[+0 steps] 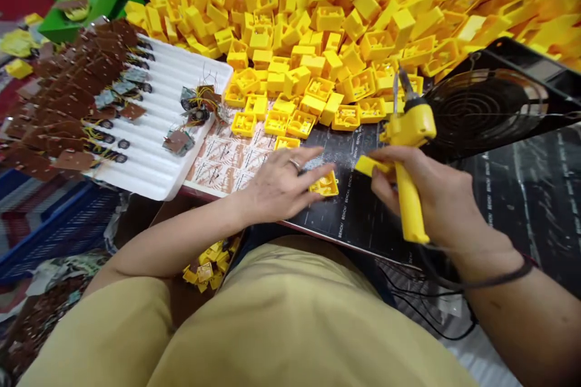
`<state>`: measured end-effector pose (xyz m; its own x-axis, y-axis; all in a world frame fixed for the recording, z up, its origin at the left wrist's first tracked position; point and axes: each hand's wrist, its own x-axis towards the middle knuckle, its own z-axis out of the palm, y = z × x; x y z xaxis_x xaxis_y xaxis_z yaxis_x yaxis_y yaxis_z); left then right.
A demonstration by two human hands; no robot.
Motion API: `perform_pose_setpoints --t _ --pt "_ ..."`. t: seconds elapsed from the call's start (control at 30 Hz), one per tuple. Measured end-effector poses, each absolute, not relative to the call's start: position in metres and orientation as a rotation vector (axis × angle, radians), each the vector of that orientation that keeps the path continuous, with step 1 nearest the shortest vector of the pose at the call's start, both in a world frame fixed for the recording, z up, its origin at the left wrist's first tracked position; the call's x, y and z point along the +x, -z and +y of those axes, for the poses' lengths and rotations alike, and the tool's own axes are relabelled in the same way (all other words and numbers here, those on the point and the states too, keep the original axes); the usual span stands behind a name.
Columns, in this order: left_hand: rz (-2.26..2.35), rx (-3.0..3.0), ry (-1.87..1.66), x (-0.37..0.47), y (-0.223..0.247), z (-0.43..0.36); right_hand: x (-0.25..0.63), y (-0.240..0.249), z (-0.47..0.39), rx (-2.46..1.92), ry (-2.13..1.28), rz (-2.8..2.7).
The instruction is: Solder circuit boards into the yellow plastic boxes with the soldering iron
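Observation:
My left hand (pixel 284 184), a ring on one finger, lies low over the bench. Its thumb and index finger straddle a small open yellow plastic case (pixel 327 185) and touch its edges. My right hand (pixel 436 187) is wrapped around the handle of a yellow soldering gun (pixel 411 124), its metal tip pointing up and away from me. A flat yellow piece (pixel 370 166) sticks out by the right fingers; whether it belongs to the gun cannot be seen. Several yellow cases (pixel 276 123) with metal parts inside stand just beyond my left hand.
A big heap of yellow cases (pixel 313 12) covers the back. At left, a white ridged tray (pixel 157 133) carries brown circuit boards (pixel 68 103) with wires. A black fan (pixel 472 100) stands right. Below are a blue basket (pixel 49 224) and more yellow pieces (pixel 211 266).

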<state>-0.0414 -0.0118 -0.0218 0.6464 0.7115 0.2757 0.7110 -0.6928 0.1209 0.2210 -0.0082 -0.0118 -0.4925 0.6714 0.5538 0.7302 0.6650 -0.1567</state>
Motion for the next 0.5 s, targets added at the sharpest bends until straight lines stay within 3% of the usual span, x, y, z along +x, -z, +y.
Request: perform_pose_setpoints --t 0.13,0.33,0.5 --pt "1.510 2.728 -0.347 -0.068 0.017 0.009 0.220 0.019 -0.034 -1.040 0.101 -2.241" --pt "1.273 2.700 -0.175 -0.081 0.004 0.006 0.215 0.044 -0.020 -1.066 0.029 -2.251" --pt "1.092 2.631 -0.039 -0.074 -0.007 -0.010 0.219 0.035 -0.019 -1.033 -0.041 -2.263"
